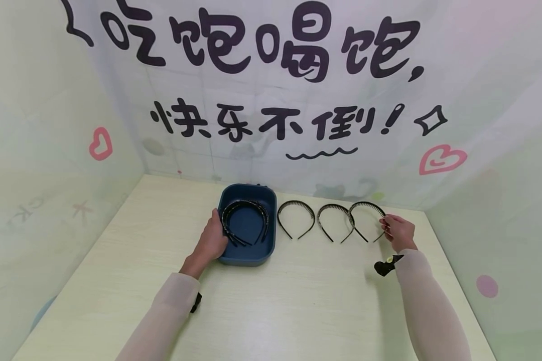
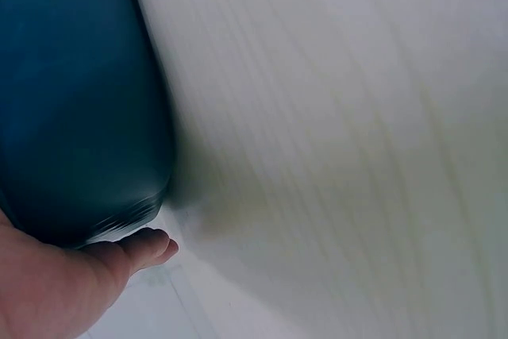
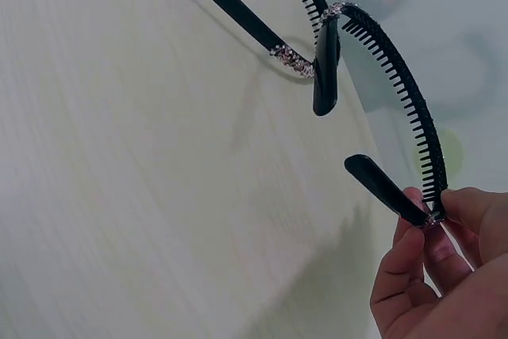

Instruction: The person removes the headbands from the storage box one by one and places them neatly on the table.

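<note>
A dark blue container [image 1: 246, 261] holds several black headbands [image 1: 246, 203]. Against its left side rests my left hand [image 1: 211, 236], fingers stretched along the wall; the left wrist view shows this hand [image 2: 71, 283] beside the container [image 2: 87, 101]. My right hand [image 1: 398, 231] pinches one end of the rightmost toothed black headband [image 1: 366, 203]. In the right wrist view, thumb and fingers of the hand [image 3: 444, 267] grip the headband [image 3: 413, 97] near glittery trim. That headband overlaps the middle headband [image 1: 334, 206]; another headband [image 1: 296, 202] lies nearer the container.
The pale wooden table [image 1: 293, 301] meets a printed curtain [image 1: 253, 165] at the back, with more curtain on both sides. Dark straps are on both wrists, at the sleeve cuffs.
</note>
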`<state>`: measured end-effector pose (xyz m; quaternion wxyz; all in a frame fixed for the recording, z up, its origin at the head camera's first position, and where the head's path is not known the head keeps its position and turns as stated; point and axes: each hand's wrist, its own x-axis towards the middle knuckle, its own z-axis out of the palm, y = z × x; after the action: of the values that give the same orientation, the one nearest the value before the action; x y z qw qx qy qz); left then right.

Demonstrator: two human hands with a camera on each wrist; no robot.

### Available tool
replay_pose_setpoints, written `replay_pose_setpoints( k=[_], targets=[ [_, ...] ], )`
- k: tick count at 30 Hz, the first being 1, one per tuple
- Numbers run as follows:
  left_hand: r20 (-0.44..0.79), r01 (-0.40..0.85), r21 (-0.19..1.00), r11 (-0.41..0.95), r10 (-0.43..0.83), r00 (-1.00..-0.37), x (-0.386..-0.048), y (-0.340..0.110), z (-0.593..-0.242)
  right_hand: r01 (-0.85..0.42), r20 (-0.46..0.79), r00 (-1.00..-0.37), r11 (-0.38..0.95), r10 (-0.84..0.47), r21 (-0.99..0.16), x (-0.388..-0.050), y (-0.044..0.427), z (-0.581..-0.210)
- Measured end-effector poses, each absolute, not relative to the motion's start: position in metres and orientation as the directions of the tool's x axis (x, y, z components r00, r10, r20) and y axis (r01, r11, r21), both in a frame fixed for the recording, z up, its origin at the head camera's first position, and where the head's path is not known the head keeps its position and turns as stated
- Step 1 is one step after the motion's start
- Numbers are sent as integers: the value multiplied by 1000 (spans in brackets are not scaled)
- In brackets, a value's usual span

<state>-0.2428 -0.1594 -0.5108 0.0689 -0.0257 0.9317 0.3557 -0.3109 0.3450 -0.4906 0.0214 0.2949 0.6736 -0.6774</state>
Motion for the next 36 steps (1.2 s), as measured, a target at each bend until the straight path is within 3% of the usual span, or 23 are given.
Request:
replay_pose_setpoints(
  k=[20, 36],
  targets=[
    [-158, -111, 664, 740, -7, -987, -243, -159, -513, 473, -469, -743, -122, 478, -873, -300, 364, -492],
    [-151, -107, 664, 740, -7, -989, -244, -160, -513, 493, -471, -769, -68, 432, -867, -300, 364, -498]
  ],
)
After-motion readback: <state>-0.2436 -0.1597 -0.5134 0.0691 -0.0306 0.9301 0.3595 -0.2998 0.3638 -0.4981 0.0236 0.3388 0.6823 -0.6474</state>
